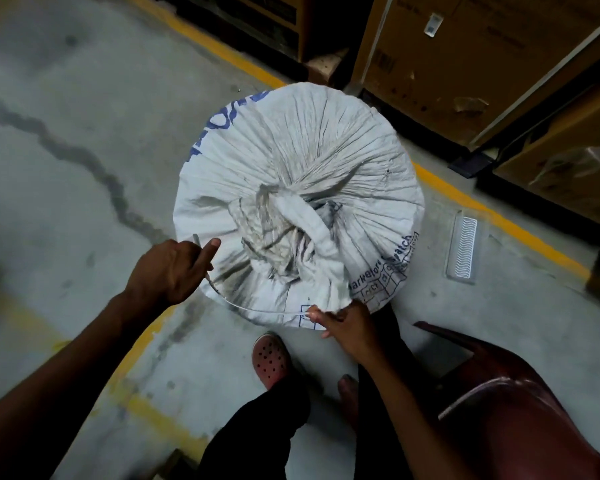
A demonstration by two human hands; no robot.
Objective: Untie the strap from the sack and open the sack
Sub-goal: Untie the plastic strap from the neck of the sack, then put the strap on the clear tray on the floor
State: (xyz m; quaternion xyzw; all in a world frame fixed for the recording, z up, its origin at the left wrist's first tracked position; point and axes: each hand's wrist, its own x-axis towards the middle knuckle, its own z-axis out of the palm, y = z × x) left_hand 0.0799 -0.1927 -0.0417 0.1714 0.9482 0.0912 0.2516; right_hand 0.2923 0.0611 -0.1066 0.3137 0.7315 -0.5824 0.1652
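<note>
A full white woven sack (312,140) with blue print stands upright on the floor, seen from above. Its mouth (291,233) is gathered and crumpled at the top, with one loose flap trailing toward me. A thin pale strap (253,308) runs in a curve along the sack's near edge between both hands. My left hand (170,268) is closed around one end of the strap at the sack's left side. At the near right edge, my right hand (347,323) pinches the strap's other end together with the tip of the loose flap.
Large cardboard boxes (465,57) stand behind the sack past a yellow floor line (499,220). A dark red plastic chair (520,403) is at the lower right. A ridged clear plastic piece (463,247) lies on the concrete to the right. My feet are just below the sack.
</note>
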